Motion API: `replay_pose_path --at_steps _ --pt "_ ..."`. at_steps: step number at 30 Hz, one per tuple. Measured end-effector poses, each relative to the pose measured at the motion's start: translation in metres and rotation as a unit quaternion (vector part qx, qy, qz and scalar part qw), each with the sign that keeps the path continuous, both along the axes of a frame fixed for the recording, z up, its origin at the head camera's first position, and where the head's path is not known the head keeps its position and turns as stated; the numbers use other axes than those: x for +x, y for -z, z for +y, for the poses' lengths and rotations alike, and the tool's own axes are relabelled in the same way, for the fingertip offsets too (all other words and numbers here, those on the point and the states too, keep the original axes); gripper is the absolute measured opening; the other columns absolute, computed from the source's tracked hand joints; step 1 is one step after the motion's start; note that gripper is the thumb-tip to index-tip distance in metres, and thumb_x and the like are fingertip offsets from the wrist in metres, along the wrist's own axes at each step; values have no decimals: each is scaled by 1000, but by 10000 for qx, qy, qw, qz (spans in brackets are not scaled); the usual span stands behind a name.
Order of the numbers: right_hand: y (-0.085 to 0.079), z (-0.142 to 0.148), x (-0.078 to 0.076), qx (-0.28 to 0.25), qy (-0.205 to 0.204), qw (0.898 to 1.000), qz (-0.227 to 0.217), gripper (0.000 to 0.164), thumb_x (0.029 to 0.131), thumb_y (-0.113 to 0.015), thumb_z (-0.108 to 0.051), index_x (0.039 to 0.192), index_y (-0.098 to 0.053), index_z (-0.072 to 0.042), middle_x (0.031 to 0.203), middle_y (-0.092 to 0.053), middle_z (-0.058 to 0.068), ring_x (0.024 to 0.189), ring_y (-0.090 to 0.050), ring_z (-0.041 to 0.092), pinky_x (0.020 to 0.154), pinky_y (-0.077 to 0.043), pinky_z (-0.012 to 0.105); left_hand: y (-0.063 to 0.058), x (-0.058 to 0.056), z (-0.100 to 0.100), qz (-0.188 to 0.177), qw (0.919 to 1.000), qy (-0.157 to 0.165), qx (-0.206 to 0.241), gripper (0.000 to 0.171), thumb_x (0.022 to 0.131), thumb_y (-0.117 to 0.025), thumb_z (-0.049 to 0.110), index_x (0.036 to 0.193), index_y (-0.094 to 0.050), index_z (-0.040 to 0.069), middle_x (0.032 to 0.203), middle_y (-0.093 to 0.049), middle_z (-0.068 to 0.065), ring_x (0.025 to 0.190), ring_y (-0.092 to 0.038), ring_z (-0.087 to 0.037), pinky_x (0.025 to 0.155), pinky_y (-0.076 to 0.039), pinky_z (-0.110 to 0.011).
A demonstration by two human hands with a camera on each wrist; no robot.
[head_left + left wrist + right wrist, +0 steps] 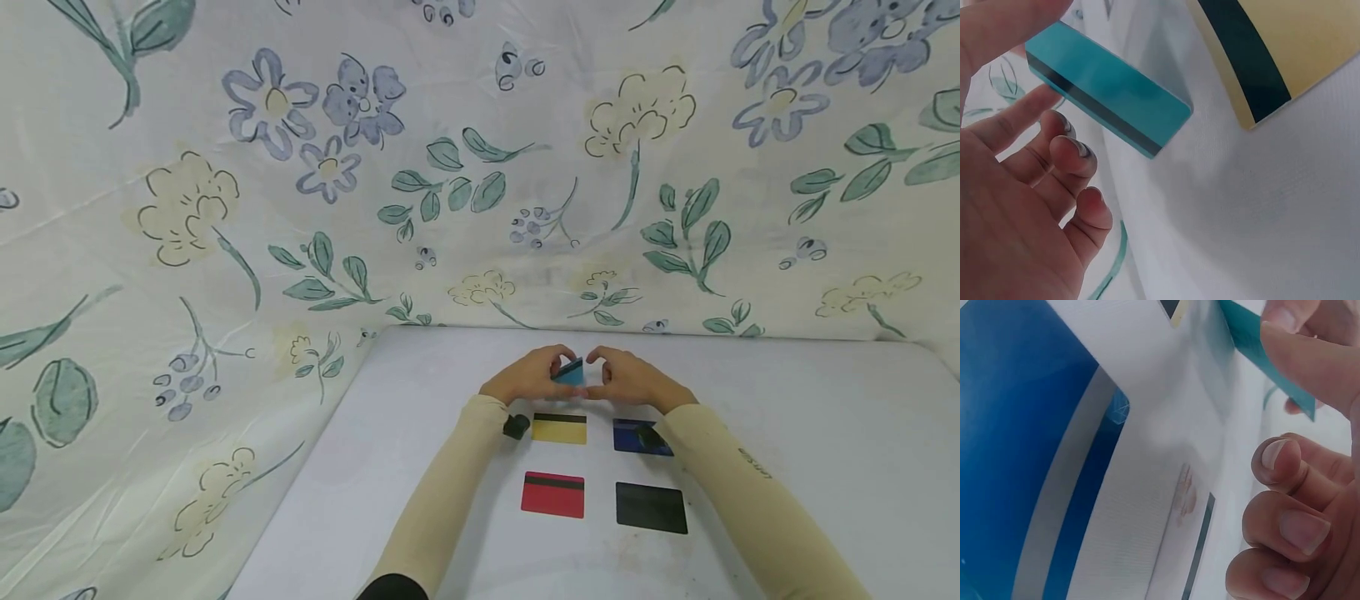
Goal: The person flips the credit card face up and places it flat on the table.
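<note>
The left hand (527, 376) grasps the teal card (572, 376) by opposite edges, just beyond the yellow card (558, 432), where light, even pressure should avoid bowing it (the right hand (628, 380) looks loose, gripping nothing).

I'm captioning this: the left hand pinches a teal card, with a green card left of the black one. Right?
No: the head view shows a red card, not green, left of the black card; the left hand pinches the teal card.

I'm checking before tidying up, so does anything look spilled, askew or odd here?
Faint brownish smudges mark the white tabletop just below the black card in the head view, standing out against the pale surface.
</note>
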State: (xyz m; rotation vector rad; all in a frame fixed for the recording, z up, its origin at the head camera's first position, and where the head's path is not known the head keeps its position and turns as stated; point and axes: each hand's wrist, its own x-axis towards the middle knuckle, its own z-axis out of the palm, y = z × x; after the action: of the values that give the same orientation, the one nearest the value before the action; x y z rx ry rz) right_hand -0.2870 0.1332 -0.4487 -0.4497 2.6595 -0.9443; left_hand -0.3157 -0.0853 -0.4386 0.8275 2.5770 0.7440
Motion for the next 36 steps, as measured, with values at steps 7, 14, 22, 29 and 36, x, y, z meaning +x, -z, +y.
replay_pose_path --at_steps 7,14,22,29,36 --pt "3 -3 0 58 49 10000 -34 69 89 -80 -40 142 -51 -6 84 -58 7 71 -53 18 62 -44 29 -3 -1 -2 -18 9999 -99 19 62 90 -78 39 142 -53 15 100 -55 -4 89 -52 -14 72 -42 -24" --pt "5 -4 0 34 123 9998 -123 69 88 -81 -39 141 -53 -6 86 -58 8 74 -53 19 65 -44 30 -6 0 -3 0 9999 -146 68 62 91 -77 39 142 -53 15 102 -55 -4 87 -52 -14 71 -42 -24" --pt "7 -8 2 -28 49 10000 -63 67 88 -82 -36 140 -54 -5 84 -57 7 74 -52 18 65 -43 29 -8 3 -5 -42 9995 -132 300 61 91 -77 38 141 -53 16 101 -53 -5 84 -49 -13 68 -40 -24" --pt "9 -12 3 -187 19 9998 -33 67 87 -83 -33 139 -54 -3 81 -55 6 73 -51 17 64 -42 29 -6 3 -7 -13 9992 -116 390 59 91 -77 37 140 -53 16 102 -55 -9 86 -50 -14 68 -41 -25" --pt "17 -13 1 -270 -47 9996 36 69 86 -84 -34 139 -54 -2 82 -56 5 73 -51 17 64 -43 30 -4 2 -7 42 9991 -68 427 60 91 -77 36 140 -53 12 103 -56 -9 85 -51 -15 68 -42 -24"
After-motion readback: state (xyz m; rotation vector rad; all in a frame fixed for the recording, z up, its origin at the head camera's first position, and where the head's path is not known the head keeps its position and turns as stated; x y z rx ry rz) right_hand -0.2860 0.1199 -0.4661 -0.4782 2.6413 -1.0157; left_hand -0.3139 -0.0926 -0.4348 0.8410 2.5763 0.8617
